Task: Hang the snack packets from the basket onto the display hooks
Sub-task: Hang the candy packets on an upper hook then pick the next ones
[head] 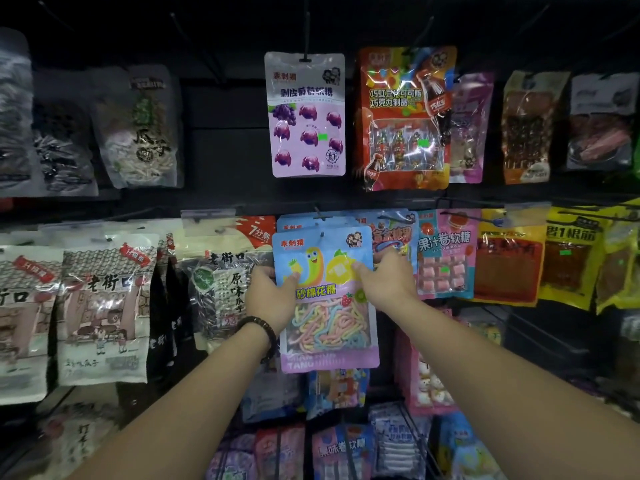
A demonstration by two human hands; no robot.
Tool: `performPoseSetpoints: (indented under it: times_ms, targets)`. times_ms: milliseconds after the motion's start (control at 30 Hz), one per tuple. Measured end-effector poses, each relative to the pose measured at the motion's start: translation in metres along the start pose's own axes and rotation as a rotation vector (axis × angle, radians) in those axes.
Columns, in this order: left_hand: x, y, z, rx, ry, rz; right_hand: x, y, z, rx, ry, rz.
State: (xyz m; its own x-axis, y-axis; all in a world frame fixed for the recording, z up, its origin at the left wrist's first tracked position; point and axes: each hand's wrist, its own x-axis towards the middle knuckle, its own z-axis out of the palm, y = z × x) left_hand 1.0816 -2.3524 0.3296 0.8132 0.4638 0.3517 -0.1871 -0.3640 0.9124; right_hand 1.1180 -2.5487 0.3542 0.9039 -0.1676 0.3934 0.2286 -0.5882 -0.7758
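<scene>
Both the left hand (272,296) and right hand (384,282) have fingers clamped on opposite side edges of the candy packet (325,327).

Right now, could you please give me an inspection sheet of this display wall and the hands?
Surface: dark display wall, rows of hooks with packets hanging.
Job's things: pastel candy packet, top hole at a hook; basket not in view.
Clutter: grape gummy packet, cola chocolate packet, seed packets hang nearby.
Hands: left hand grips the candy packet's left edge; right hand grips its right edge.
Cables: nothing seen.
Surroundings: bead bracelet on the left wrist; more packets below, dim.
</scene>
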Motion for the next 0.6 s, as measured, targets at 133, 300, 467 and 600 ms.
performPoseSetpoints:
  times_ms: [133,300,467,600]
  targets:
    - [-0.029,-0.013,-0.009,0.083,0.002,0.088,-0.030,0.017,-0.010,-0.029,-0.006,-0.065]
    - [-0.106,-0.067,-0.025,0.222,-0.067,0.281,-0.111,0.077,-0.004,-0.034,-0.082,-0.119]
    - [-0.209,-0.177,-0.033,0.343,-0.322,0.212,-0.224,0.162,0.037,-0.054,-0.381,-0.036]
    - [-0.285,-0.283,-0.029,0.438,-0.508,-0.099,-0.315,0.245,0.086,-0.153,-0.657,0.139]
